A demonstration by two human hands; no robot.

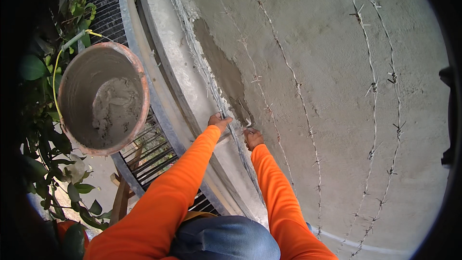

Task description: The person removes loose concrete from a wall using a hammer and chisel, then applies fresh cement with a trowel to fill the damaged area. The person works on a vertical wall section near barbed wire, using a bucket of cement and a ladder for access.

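My left hand is closed around a bundle of twisted wire that runs along the edge of the grey wall. Just right of it, my right hand grips a trowel, whose bent metal neck shows above the fingers; its blade is hard to make out against the mortar. Beyond both hands, a darker wet mortar patch with a ragged border lies on the plastered wall, beside the wire bundle.
Several barbed wire strands stretch over the wall to the right. At left, a mortar-smeared bucket with grey mortar inside stands by a slatted metal platform. Leafy plants crowd the far left. A pale ledge borders the wall.
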